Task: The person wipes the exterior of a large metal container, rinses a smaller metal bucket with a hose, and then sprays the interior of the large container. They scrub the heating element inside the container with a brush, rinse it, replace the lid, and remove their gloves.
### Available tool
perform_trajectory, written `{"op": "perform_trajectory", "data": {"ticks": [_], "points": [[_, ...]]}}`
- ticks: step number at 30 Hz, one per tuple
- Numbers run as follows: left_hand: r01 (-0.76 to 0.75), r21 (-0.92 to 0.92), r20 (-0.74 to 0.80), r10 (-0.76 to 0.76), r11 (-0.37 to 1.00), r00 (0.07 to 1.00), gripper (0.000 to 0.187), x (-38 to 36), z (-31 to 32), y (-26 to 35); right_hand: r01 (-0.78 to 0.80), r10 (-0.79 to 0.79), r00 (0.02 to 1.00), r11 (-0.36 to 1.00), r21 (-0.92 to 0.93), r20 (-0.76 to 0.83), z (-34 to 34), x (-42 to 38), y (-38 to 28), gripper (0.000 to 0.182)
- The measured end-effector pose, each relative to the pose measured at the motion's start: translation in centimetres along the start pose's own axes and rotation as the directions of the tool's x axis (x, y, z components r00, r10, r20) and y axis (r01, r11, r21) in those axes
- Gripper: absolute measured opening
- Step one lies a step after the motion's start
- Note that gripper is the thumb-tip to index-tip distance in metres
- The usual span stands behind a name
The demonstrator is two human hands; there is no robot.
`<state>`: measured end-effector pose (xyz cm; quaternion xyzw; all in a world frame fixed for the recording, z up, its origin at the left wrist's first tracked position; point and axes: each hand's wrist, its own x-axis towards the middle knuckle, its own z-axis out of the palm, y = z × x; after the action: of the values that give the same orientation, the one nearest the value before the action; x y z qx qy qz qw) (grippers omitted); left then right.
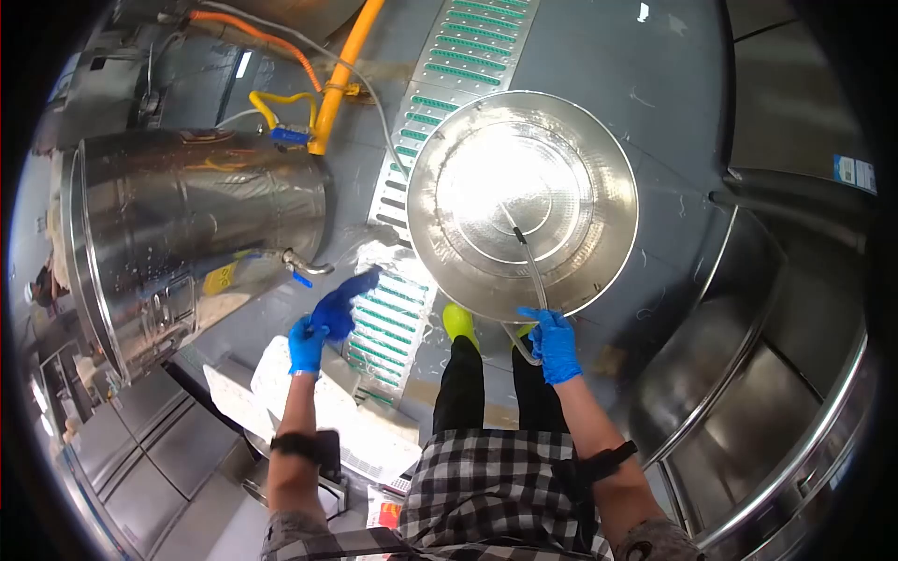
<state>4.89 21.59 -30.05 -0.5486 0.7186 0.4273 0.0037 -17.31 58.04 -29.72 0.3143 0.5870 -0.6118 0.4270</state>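
My left hand (305, 346), in a blue glove, is closed on a crumpled dark blue cloth (335, 311) that hangs out over the floor grating. My right hand (556, 348), also gloved in blue, grips a thin metal rod (535, 271) near its curved end. This rod has a dark band partway along and reaches over a large round metal basin (447, 252). Bright glare hides part of the basin's bottom and whatever is at the rod's far tip. The basin's near rim lies just beyond my right hand.
A steel tank (201, 201) with a blue-handled tap (304, 271) stands at the left. A drain grating (385, 341) runs along the floor under the basin. A yellow pipe (344, 79) rises behind. A white bin (271, 374) sits below my left hand. Steel equipment (697, 411) lines the right.
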Motion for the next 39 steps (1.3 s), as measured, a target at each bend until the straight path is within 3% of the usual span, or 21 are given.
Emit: {"op": "perform_trajectory", "data": {"ticks": [4,5,6,7,9,11,13,15,18,19,20,21,23,24,26,30,32,33,35,37,39], "points": [[-0.290,0.048,0.017,0.289,0.956,0.957,0.053,2.3,6.1,-2.8,0.029,-0.029,1.000,0.999,-0.024,-0.012,0.8,-1.1,-0.4,0.019],[0.003,-0.055,0.254,0.011,0.998,0.967,0.046,-0.7,7.8,3.2,0.037,-0.038,0.999,0.999,-0.016,-0.025,1.3,-2.0,-0.9,0.020],[-0.036,-0.133,0.416,0.089,0.990,0.905,0.039,-0.4,10.6,-0.2,0.044,-0.044,0.998,0.999,-0.018,-0.038,1.7,-2.6,-1.5,0.020],[-0.306,-0.072,0.428,0.306,0.949,0.850,0.039,-3.8,12.7,4.3,0.059,-0.060,0.997,0.998,-0.019,-0.049,2.4,-2.9,-2.2,0.020],[-0.564,0.046,0.553,0.449,0.825,0.702,0.040,-6.9,15.2,6.7,0.079,-0.080,0.995,0.997,-0.014,-0.062,3.7,-2.5,-3.4,0.020],[-0.537,0.036,0.561,0.428,0.843,0.709,0.037,-9.6,16.6,7.2,0.191,-0.196,0.978,0.979,-0.068,-0.076,5.1,-1.5,-5.1,0.022],[-0.274,0.102,0.606,0.159,0.956,0.779,0.036,-11.4,16.4,7.8,0.162,-0.165,0.985,0.986,-0.045,-0.060,6.5,-0.6,-8.2,0.020],[-0.301,0.102,0.597,0.184,0.948,0.781,0.035,-12.5,15.6,6.9,0.124,-0.125,0.991,0.992,-0.023,-0.042,7.8,1.0,-9.1,0.019],[-0.350,0.146,0.597,0.200,0.925,0.777,0.033,-12.2,14.9,5.6,0.364,-0.349,0.931,0.908,-0.207,0.109,8.8,4.7,-5.8,0.021],[-0.373,0.188,0.607,0.191,0.909,0.771,0.032,-11.9,14.5,4.9,0.575,-0.515,0.817,0.703,-0.419,0.258,9.0,5.1,-4.7,0.021],[-0.540,0.195,0.533,0.374,0.819,0.759,0.033,-11.3,14.4,4.3,0.728,-0.600,0.668,0.403,-0.555,0.440,8.8,5.4,-3.6,0.021],[-0.515,0.214,0.542,0.338,0.830,0.770,0.033,-10.6,14.5,3.7,0.724,-0.597,0.673,0.407,-0.557,0.437,8.3,5.4,-2.5,0.021],[-0.557,0.259,0.555,0.350,0.789,0.755,0.032,-9.0,14.5,3.5,0.161,-0.038,0.971,0.835,-0.526,0.237,7.6,4.7,-0.6,0.019],[-0.536,0.305,0.541,0.320,0.787,0.778,0.033,-8.4,14.6,3.6,0.155,-0.034,0.972,0.837,-0.525,0.233,6.8,4.1,0.1,0.019],[-0.584,0.356,0.537,0.351,0.730,0.767,0.034,-7.1,15.4,3.0,0.554,-0.221,0.830,0.223,-0.802,0.512,4.0,3.0,0.9,0.023],[-0.645,0.460,0.609,0.312,0.609,0.729,0.037,-5.7,17.1,3.8,0.430,-0.067,0.893,0.414,-0.802,0.445,0.0,4.5,4.6,0.017],[-0.683,0.475,0.638,0.318,0.555,0.702,0.037,-5.3,18.3,3.8,0.687,-0.075,0.714,-0.117,-0.717,0.696,0.4,3.9,2.8,0.017],[-0.717,0.486,0.663,0.324,0.499,0.675,0.037,-5.1,19.0,3.8,0.685,-0.074,0.716,-0.114,-0.719,0.694,1.2,3.8,2.1,0.017],[-0.705,0.525,0.698,0.234,0.476,0.677,0.040,-5.2,20.1,5.2,0.585,-0.217,0.810,0.373,-0.720,0.545,3.6,4.2,1.3,0.016],[-0.817,0.470,0.748,0.341,0.334,0.570,0.042,-4.8,21.1,5.1,0.619,-0.441,0.766,0.307,-0.723,0.468,5.8,5.8,0.4,0.021],[-0.853,0.473,0.738,0.429,0.220,0.520,0.041,-4.0,22.5,3.3,0.732,-0.655,0.674,0.528,-0.431,0.342,7.5,6.5,-1.6,0.017]]}}
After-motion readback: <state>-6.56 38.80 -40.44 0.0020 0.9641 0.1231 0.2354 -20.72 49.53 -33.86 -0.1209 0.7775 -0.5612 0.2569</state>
